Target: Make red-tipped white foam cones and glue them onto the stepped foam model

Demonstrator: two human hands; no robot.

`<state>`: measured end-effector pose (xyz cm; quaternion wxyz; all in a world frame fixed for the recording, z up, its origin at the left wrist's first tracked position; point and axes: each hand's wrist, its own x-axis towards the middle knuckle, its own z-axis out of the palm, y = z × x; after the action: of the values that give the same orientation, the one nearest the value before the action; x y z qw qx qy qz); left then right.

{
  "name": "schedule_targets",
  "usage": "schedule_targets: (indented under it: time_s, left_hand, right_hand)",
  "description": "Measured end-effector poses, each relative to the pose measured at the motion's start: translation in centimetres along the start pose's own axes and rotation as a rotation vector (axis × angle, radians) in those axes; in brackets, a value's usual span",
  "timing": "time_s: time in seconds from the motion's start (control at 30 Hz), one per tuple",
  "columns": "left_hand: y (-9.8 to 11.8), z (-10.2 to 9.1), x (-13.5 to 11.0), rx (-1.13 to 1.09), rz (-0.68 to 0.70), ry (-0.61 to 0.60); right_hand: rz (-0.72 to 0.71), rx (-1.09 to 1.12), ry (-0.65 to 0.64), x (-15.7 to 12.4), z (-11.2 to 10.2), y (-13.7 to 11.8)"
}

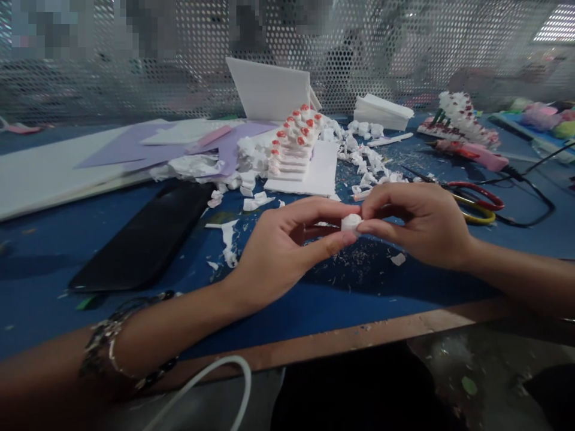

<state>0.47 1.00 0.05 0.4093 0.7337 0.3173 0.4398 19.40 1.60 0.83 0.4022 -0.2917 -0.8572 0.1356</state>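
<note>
A small white rolled piece (351, 223), perhaps of paper or foam, is held just above the blue table. My left hand (287, 245) pinches it between thumb and fingers. From the other side, the thumb and forefinger of my right hand (417, 224) close on it too. Behind my hands stands a white stepped model (291, 152) with red-topped white pieces on its steps, set on a white foam base (324, 167). White scraps (366, 158) lie heaped beside the model.
A black phone (146, 236) lies at left, near purple sheets (130, 143) and white boards. At right are scissors (476, 203) with red and yellow handles, a pink glue gun (476, 154) with a black cord, and a white flowered model (460, 117). Perforated metal (179, 78) stands behind.
</note>
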Motion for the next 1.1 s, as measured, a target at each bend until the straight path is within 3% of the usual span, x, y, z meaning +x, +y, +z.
schedule_targets:
  time_s: [0.13,0.3,0.47,0.73,0.83,0.97,1.1]
  left_hand:
    - [-0.1,0.0,0.0,0.061,-0.028,0.005]
    - [-0.5,-0.5,0.2,0.197,0.033,0.001]
    - [-0.8,-0.8,0.2,0.176,0.04,-0.02]
    - [-0.6,-0.7,0.4,0.114,0.002,-0.073]
    - [-0.7,-0.9,0.5,0.158,0.009,-0.085]
    - [-1.2,-1.2,0.8,0.259,0.039,-0.121]
    - [-1.4,-1.3,1.0,0.28,0.061,-0.142]
  right_hand:
    - [-0.055,-0.037,-0.017,0.1,-0.1,-0.1]
    - [0.007,-0.031,-0.039,0.1,-0.1,-0.1]
    - [-0.004,-0.065,-0.06,0.0,-0.3,0.1]
    - [0.061,-0.174,0.115,0.6,-1.6,1.6]
    - [-0.019,-0.352,0.165,1.3,-4.1,2.3]
    - [-0.116,-0.768,0.094,1.9,-10.1,3.7]
    - [0.158,-1.073,0.016,0.7,-16.8,6.2]
